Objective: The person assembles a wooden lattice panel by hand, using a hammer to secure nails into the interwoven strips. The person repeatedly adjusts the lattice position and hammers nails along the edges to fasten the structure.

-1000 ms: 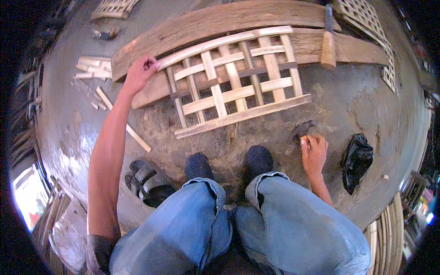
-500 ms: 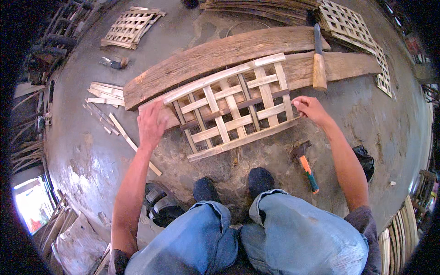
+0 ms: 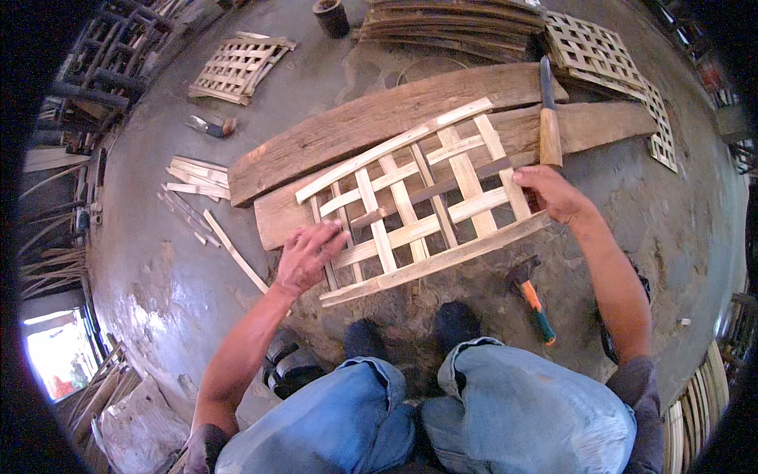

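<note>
A woven lattice panel (image 3: 436,259) of pale and dark flat wooden strips lies tilted over two thick wooden boards, its near edge reaching past them. Around its right end, the fingers and thumb of my right hand (image 3: 555,195) are closed. My left hand (image 3: 310,257) is at the panel's left end, fingers stretched and somewhat apart over the strip ends there. The near board (image 3: 596,124) and the far board (image 3: 379,116) rest on the floor. A wooden-handled knife (image 3: 550,136) lies across them at the right, blade pointing away.
A hammer (image 3: 534,302) with an orange and green handle lies near my right knee. Loose strips (image 3: 197,175) and a small tool (image 3: 212,126) are at the left. More woven panels (image 3: 241,67) and a strip pile (image 3: 450,30) lie farther back. Sandals (image 3: 292,365) sit by my left foot.
The panel has shifted toward me and slightly right. My right hand has closed on its right end. My left hand has moved right and nearer, from the far left corner to the left end.
</note>
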`<control>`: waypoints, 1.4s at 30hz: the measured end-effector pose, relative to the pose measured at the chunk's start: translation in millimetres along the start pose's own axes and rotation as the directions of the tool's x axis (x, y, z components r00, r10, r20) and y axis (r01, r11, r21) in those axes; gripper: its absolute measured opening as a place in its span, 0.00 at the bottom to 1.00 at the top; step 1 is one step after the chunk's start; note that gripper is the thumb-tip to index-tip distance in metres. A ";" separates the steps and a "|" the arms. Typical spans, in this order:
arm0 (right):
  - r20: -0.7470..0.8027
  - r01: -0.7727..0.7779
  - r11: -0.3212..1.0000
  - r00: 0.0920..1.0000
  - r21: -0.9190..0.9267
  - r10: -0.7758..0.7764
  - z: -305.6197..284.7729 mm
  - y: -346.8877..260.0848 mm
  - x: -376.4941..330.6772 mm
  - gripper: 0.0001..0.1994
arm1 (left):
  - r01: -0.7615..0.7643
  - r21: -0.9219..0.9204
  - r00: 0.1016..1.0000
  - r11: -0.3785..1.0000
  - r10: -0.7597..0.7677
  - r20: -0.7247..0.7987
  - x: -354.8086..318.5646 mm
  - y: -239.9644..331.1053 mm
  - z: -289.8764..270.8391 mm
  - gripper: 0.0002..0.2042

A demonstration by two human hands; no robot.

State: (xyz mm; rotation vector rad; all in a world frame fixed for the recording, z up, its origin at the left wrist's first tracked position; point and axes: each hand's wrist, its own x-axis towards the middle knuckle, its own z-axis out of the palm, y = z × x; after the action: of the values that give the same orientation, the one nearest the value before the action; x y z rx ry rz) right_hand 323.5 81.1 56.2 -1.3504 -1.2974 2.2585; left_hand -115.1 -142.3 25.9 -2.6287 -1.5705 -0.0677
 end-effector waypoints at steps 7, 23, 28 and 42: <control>-0.012 0.515 0.827 0.850 0.227 -0.526 7.5 -148.4 -12.8 0.18 | 0.399 -0.720 0.762 0.567 -0.642 -0.083 47.6 6.1 -84.6 0.13; -0.143 0.585 0.778 0.811 0.227 -0.568 167.1 3.0 11.4 0.22 | -0.125 -0.821 0.678 -0.557 -0.652 0.339 84.8 53.2 -55.1 0.25; -0.065 0.430 0.811 0.895 0.396 -0.442 119.2 -18.7 12.6 0.23 | 0.431 -0.756 0.882 0.494 -0.408 0.236 46.4 19.5 -38.8 0.21; -0.118 0.443 0.845 0.896 0.300 -0.428 107.3 -16.6 4.2 0.21 | 0.242 -0.965 0.888 0.102 -0.425 0.177 127.2 -59.6 -112.0 0.21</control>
State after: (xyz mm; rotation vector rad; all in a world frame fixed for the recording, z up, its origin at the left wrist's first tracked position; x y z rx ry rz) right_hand 232.2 31.2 87.2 -0.8796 -1.0321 1.9924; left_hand -106.9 -12.7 150.1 -2.5544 -2.6214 -1.9397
